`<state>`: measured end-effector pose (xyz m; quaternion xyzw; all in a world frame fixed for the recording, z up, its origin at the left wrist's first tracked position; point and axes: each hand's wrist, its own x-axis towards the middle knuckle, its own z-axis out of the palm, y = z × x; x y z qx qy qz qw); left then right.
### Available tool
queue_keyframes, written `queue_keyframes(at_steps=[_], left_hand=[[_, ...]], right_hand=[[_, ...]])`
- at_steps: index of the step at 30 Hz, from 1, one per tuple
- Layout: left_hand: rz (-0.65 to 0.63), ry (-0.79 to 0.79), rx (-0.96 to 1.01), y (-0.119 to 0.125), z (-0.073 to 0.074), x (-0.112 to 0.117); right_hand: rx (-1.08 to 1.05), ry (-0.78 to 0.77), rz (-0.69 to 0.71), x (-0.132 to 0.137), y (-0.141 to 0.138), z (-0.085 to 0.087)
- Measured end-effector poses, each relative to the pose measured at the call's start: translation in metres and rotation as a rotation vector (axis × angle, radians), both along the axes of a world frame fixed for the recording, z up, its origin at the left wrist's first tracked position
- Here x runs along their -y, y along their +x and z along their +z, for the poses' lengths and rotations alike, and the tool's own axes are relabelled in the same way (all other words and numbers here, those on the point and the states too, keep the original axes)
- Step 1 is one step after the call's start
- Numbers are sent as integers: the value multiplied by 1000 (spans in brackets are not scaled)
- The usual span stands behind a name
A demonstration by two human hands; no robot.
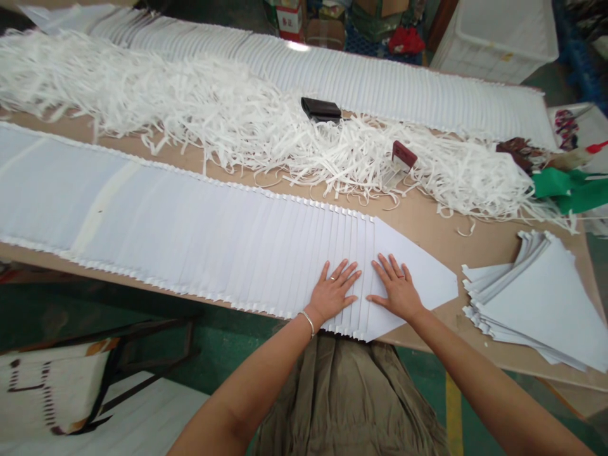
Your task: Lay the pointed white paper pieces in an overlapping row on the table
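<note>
A long row of overlapped white paper sheets lies along the near edge of the brown table. My left hand rests flat, fingers spread, on the row's right end. My right hand lies flat beside it on the top sheet, whose pointed corner sticks out to the right. Both hands hold nothing. A bracelet is on my left wrist.
A stack of white sheets sits at the right. A big heap of white paper strips covers the table's middle, with a dark wallet-like object and a red-handled tool on it. Another sheet row lies at the far edge. Green paper at right.
</note>
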<state>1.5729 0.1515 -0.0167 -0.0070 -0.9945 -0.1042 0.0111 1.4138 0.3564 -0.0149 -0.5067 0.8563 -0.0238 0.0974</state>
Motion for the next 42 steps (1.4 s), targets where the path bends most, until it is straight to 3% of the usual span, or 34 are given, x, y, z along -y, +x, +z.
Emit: queue_keyframes(at_steps=[9, 15, 21, 29, 32, 39, 42], left_hand=[[7, -20, 1, 4, 3, 3], [265, -31, 13, 33, 3, 46], [179, 5, 33, 33, -3, 63], [175, 37, 34, 30, -5, 61], [175, 44, 30, 30, -5, 61], [180, 63, 10, 26, -5, 62], [177, 73, -3, 23, -3, 62]], right_hand=[[-13, -12, 4, -1, 1, 0], [-48, -69, -68, 25, 12, 7], [34, -84, 48, 70, 30, 7], [75, -34, 86, 82, 32, 0], [67, -41, 44, 70, 23, 6], [-50, 21, -172, -17, -10, 5], [-26, 64, -185, -33, -10, 3]])
